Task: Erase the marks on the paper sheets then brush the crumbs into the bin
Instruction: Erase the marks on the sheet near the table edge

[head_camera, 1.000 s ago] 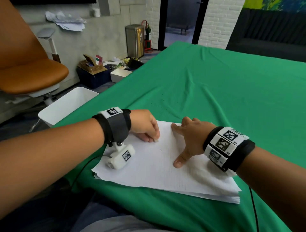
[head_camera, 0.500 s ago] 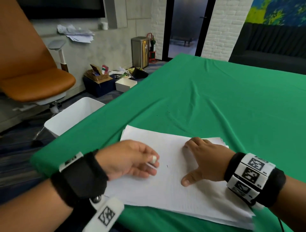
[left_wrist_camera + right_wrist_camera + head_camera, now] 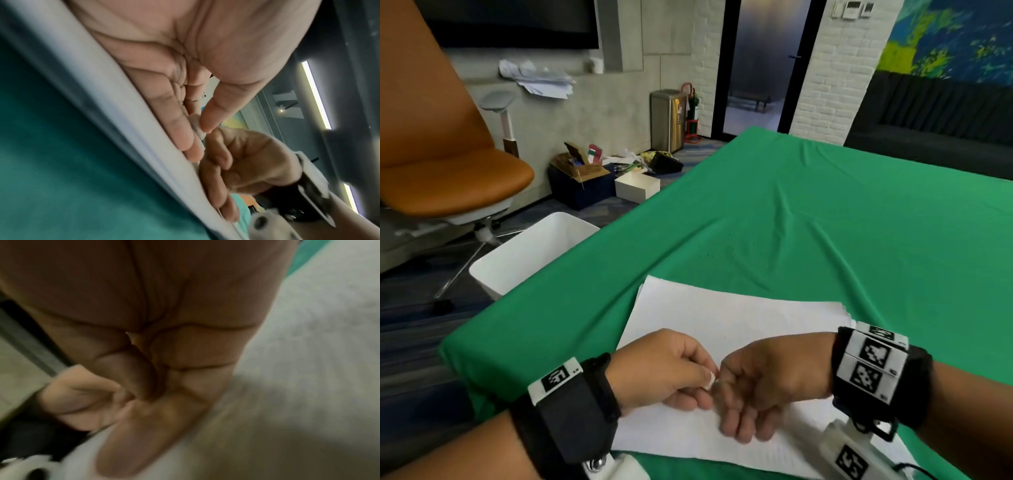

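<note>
1. Fingertips of the left hand (image 3: 659, 371) pinch a small white eraser (image 3: 709, 379), thumb on one side and fingers on the other; the left wrist view shows the same pinch (image 3: 198, 128).
2. Right hand (image 3: 767, 387) meets it tip to tip, fingers loosely curled and touching the eraser's end; whether they grip it I cannot tell, as the right wrist view is blurred.
3. Both hands rest low over the near part of the paper sheets (image 3: 726, 315), a white stack lying on the green tablecloth (image 3: 808, 212).
4. Wristbands on both arms carry black-and-white square code tags; no words on them can be read.
5. Dark crumbs (image 3: 714, 255) speckle the cloth beyond the paper.
6. White bin (image 3: 530, 253) stands on the floor, just beside the table's left edge.
</note>
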{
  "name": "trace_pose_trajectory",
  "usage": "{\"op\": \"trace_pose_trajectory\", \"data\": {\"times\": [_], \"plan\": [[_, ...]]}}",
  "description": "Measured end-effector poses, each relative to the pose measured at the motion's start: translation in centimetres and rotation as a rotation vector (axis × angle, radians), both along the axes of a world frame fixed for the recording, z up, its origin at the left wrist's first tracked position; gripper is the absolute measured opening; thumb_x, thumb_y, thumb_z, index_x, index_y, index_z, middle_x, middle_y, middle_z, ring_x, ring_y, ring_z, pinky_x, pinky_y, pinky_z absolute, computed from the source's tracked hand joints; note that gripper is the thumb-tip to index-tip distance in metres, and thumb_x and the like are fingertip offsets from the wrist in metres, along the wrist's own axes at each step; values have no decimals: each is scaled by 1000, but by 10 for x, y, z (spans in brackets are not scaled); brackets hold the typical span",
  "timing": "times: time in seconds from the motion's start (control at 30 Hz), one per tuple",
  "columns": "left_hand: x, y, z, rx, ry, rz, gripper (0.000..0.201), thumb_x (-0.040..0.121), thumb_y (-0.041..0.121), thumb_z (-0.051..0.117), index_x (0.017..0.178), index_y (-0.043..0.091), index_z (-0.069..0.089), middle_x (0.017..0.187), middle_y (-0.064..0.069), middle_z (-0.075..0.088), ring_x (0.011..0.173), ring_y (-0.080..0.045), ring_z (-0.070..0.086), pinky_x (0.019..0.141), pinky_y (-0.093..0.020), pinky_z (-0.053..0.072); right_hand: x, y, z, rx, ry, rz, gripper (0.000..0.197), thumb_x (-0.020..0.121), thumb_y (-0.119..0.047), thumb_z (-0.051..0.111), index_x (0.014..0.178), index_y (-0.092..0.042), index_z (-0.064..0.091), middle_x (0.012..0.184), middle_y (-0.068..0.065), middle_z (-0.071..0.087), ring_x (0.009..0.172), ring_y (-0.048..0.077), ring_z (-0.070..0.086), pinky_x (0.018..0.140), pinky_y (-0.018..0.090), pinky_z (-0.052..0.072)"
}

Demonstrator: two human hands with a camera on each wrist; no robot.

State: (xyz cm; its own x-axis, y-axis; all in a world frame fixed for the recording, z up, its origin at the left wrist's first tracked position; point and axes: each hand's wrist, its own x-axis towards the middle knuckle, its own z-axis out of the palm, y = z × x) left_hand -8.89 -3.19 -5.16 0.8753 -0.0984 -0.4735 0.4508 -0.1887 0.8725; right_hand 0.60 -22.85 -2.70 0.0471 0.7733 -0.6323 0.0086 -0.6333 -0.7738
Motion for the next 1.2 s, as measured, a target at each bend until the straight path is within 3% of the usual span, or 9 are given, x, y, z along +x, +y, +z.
{"op": "trace_pose_trajectory", "data": {"times": [0.07,0.2,0.27,0.43,0.63,0.73,0.8,0.9,1.2], "plan": [[0,0,0,-7,1,-4,8,94,8,64,100,7,70,86,-9,77,81,-15,75,66,-22,56,23,0,-6,12,91,-190,43,86,25,36,104,-9,56,107,15,72,91,20,74,73,30,62],[2,2,1,-17,7,-10,8,93,6,64,98,6,69,84,-8,76,81,-17,76,65,-23,56,76,12,-3,310,-469,-866,45,87,28,39,98,-11,59,118,16,62,95,21,66,78,35,55],[2,1,1,-19,11,-13,7,92,6,64,97,6,69,85,-7,76,82,-17,76,66,-24,57,80,19,1,420,-468,-901,49,84,30,31,93,-11,57,113,13,63,91,20,65,76,32,57],[2,0,-1,-6,6,-4,7,92,8,64,96,8,70,87,-8,77,83,-17,76,67,-23,56,55,26,-8,162,153,-282,40,92,23,39,108,-7,60,112,16,70,100,30,73,80,38,62],[2,1,2,-20,18,-16,8,94,11,64,97,7,71,89,-8,77,85,-19,77,67,-25,56,85,48,0,305,-466,-1100,34,94,16,50,92,-17,60,110,7,60,91,21,59,91,49,56],[3,3,0,-26,21,-12,9,96,12,65,99,7,71,89,-8,77,85,-19,77,66,-24,56,74,29,12,335,-366,-863,19,98,6,57,99,-14,61,101,5,68,89,19,66,80,38,58],[3,4,-1,-38,27,-4,9,97,12,65,100,6,71,91,-9,77,85,-20,76,66,-24,57,59,9,20,100,-664,-488,16,96,-15,71,111,-18,65,107,-1,70,93,14,67,85,35,58],[1,3,-1,-48,28,20,9,98,11,65,100,6,72,91,-8,77,84,-19,76,68,-25,57,44,-10,19,-344,-1077,-28,79,76,-61,82,142,-29,53,136,-7,56,119,19,59,103,40,49],[36,13,23,-91,131,-68,13,90,3,72,101,5,78,86,-10,72,77,-18,69,67,-26,61,32,-13,16,-481,-1156,78,117,48,-86,80,148,-37,40,137,-7,44,121,25,47,78,40,47]]}}
